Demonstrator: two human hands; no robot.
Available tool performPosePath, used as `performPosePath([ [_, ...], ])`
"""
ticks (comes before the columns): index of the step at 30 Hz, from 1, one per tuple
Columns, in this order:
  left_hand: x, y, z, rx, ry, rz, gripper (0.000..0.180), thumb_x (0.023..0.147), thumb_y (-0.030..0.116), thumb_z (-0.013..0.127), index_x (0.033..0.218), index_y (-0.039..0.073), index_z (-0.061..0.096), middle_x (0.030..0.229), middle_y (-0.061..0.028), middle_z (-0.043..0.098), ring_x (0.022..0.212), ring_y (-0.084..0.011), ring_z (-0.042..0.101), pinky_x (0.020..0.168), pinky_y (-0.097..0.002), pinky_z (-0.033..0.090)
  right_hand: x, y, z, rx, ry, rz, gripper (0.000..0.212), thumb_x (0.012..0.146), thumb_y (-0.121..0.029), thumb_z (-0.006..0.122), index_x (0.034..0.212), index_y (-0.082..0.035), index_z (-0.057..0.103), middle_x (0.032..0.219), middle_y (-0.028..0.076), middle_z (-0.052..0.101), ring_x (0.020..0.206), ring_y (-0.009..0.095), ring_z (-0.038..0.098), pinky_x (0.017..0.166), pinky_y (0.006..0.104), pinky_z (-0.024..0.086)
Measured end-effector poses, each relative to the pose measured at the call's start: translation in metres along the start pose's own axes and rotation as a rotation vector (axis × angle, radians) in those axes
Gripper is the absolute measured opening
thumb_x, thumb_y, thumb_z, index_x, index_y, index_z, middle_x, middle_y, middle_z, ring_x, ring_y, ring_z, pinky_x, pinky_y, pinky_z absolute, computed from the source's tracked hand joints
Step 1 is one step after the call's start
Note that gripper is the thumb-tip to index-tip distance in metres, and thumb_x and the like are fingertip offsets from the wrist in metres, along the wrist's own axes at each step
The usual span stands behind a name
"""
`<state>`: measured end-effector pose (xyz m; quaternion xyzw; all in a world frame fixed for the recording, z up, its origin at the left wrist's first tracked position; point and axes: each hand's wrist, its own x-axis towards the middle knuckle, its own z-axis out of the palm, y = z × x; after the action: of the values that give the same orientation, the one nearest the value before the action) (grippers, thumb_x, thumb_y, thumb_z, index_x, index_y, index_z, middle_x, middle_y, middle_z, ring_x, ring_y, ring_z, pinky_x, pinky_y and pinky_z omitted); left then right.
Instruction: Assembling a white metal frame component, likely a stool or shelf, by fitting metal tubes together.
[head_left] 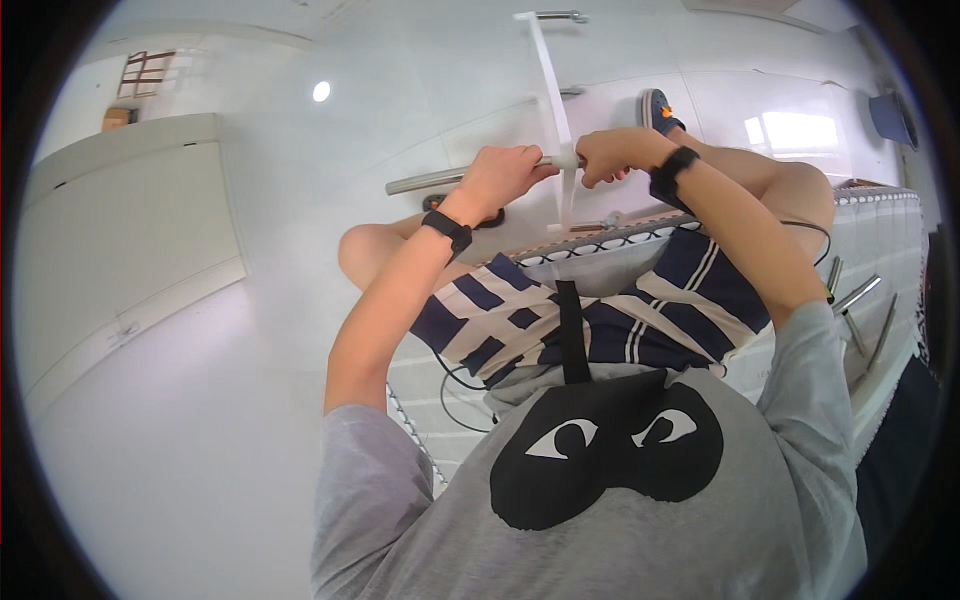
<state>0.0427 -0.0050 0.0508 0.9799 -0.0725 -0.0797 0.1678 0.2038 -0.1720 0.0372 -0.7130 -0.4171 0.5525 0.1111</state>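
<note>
My left hand is wrapped round a silver metal tube that points out to the left. The tube's right end meets a white round fitting on a long white bar, which stands crosswise between my hands. On the bar's right side my right hand is closed with curled fingers close against the fitting; what lies inside them is hidden. Short metal pieces stick out at the bar's far end and near end.
I sit on a white padded surface with a patterned edge. Several loose metal tubes lie on it at my right. Dark shoes are on my feet on the glossy pale floor. A white cabinet stands left, and a dark bin far right.
</note>
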Motion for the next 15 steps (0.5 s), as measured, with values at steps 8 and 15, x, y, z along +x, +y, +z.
performPosePath([
  [8,-0.022,0.012,0.034,-0.127,-0.091,-0.088,0.050,0.094,0.050,0.061,0.080,0.002,0.061,0.067,-0.0173,0.065,0.066,-0.0384,0.066,0.058,-0.0462,0.051,0.064,0.020,0.027,0.349,-0.892,0.298,0.032,0.080,-0.030,0.075,0.064,-0.015,0.051,0.055,-0.007,0.044,0.045,0.009,0.041,0.045,0.0255,0.035],
  [15,-0.031,0.011,0.037,-0.116,-0.119,-0.148,0.062,0.099,0.051,0.048,0.063,0.003,0.063,0.064,-0.0190,0.066,0.062,-0.0370,0.067,0.057,-0.0454,0.054,0.035,0.001,0.048,0.062,-0.372,0.154,0.028,0.075,-0.026,0.068,0.061,-0.012,0.049,0.051,-0.003,0.040,0.042,0.010,0.036,0.040,0.0292,0.029],
])
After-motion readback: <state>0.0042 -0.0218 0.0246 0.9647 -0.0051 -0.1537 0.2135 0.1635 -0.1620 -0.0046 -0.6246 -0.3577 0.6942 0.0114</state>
